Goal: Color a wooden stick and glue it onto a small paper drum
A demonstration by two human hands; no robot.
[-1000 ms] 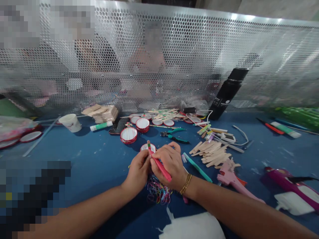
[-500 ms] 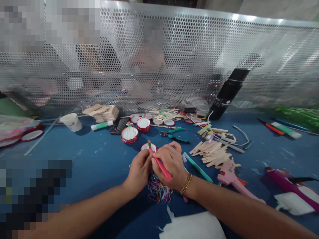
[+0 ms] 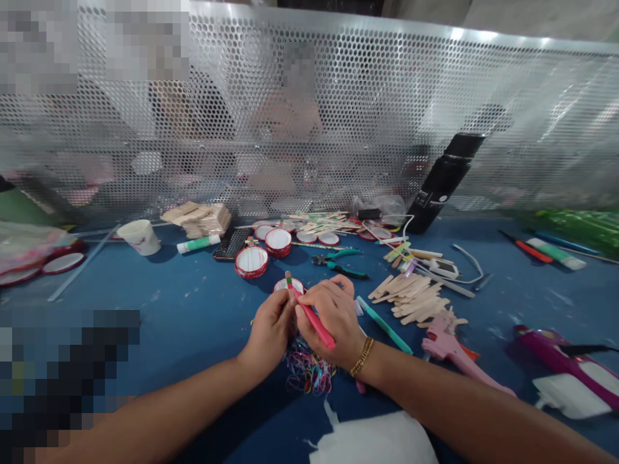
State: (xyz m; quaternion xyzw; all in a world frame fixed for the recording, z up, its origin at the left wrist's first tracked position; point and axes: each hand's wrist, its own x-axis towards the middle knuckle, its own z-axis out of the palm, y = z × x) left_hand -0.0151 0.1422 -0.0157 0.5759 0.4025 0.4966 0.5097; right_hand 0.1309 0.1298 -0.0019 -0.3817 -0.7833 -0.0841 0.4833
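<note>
A metal screen point(image 3: 338, 96) full of round holes stands along the far edge of the blue table point(image 3: 184, 309). A black bottle point(image 3: 442, 180) leans against the screen on the right. A pink glue gun point(image 3: 449, 348) lies near the right forearm, with a loose pile of flat wooden sticks point(image 3: 411, 296) just beyond it.

Both hands meet at the middle of the table. The right hand point(image 3: 331, 319) has its fingers curled shut around a red stick point(image 3: 312, 316). The stick slants up and to the left, and its green and white tip pokes out above the knuckles. The left hand point(image 3: 271, 328) has its fingers drawn close together and touching the upper part of the red stick. Whether they grip it cannot be told.

A tangle of coloured rubber bands point(image 3: 307, 374) lies on the table just under the wrists. A small round red-rimmed lid point(image 3: 289, 285) sits right behind the stick's tip.
</note>
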